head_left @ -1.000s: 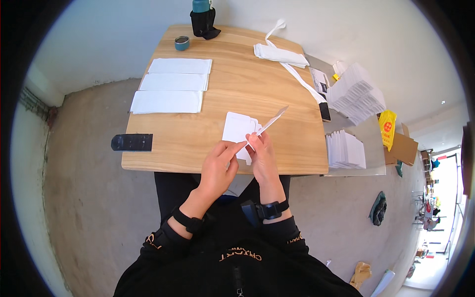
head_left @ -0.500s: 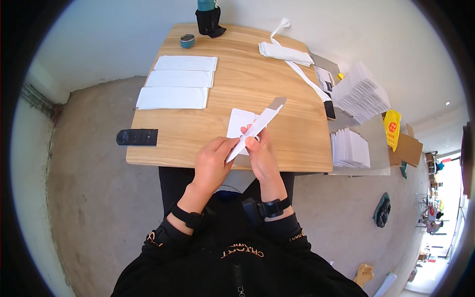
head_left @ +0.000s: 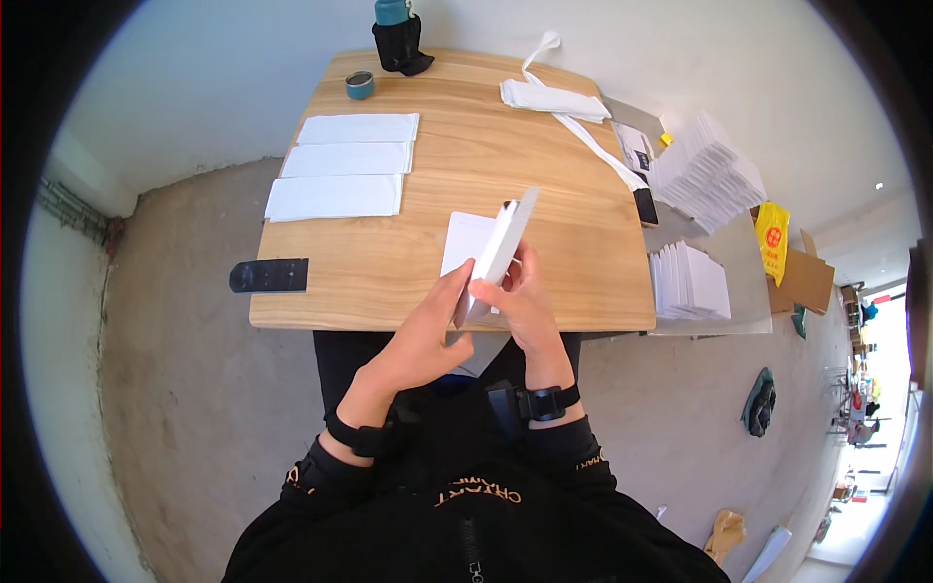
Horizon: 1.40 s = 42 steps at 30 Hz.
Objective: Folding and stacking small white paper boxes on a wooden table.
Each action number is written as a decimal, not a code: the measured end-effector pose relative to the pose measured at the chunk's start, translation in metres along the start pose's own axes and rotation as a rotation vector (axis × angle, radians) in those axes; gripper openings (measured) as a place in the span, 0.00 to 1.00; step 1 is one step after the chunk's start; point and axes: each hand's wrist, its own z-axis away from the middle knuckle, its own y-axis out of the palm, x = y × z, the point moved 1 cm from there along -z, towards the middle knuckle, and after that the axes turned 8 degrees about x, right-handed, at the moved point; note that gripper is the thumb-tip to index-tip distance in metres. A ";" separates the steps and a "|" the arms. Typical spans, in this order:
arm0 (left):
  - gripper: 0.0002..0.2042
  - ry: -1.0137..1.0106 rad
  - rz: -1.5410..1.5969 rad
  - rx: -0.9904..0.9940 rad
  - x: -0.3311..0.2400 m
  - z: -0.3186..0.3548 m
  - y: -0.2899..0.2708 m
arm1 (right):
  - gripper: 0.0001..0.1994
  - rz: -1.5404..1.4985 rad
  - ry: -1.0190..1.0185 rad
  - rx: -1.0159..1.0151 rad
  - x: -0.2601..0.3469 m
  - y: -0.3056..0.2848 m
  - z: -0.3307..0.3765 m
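My right hand [head_left: 525,296] grips a long, narrow white cardboard box [head_left: 501,248], fingers behind it and thumb on its near face. The box is tilted above the table's near edge, its upper end opened out with a greyish flap. Along its left side lie the fingers of my left hand [head_left: 428,325], pressed against the cardboard, with the thumb lower down and apart. Below the hands a pale grey sheet or flap [head_left: 483,356] shows past the table edge; whether it belongs to the box I cannot tell. A flat white card [head_left: 466,238] lies behind the box, partly covered.
Three white folded stacks [head_left: 335,197] lie on the wooden table [head_left: 544,175] at left, near a black strip [head_left: 270,276]. A teal cup [head_left: 360,85] and bottle in a black sleeve [head_left: 397,44] stand far left. White strips [head_left: 554,99] lie far right. Flat cartons [head_left: 690,282] stand at right.
The white box has gone from flat and folded to opened out, and it stands more upright. My left hand has slid lower along it, its thumb moving off the cardboard.
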 end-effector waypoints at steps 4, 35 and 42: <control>0.33 -0.126 0.617 -0.120 0.009 -0.002 -0.004 | 0.48 0.362 -0.091 0.122 0.007 0.013 0.004; 0.20 -0.382 0.618 -0.575 0.024 0.004 -0.015 | 0.19 0.560 -0.055 -0.028 -0.002 0.034 0.010; 0.20 -0.413 0.599 -0.456 0.024 0.003 -0.011 | 0.23 0.492 -0.026 -0.114 -0.001 0.026 0.009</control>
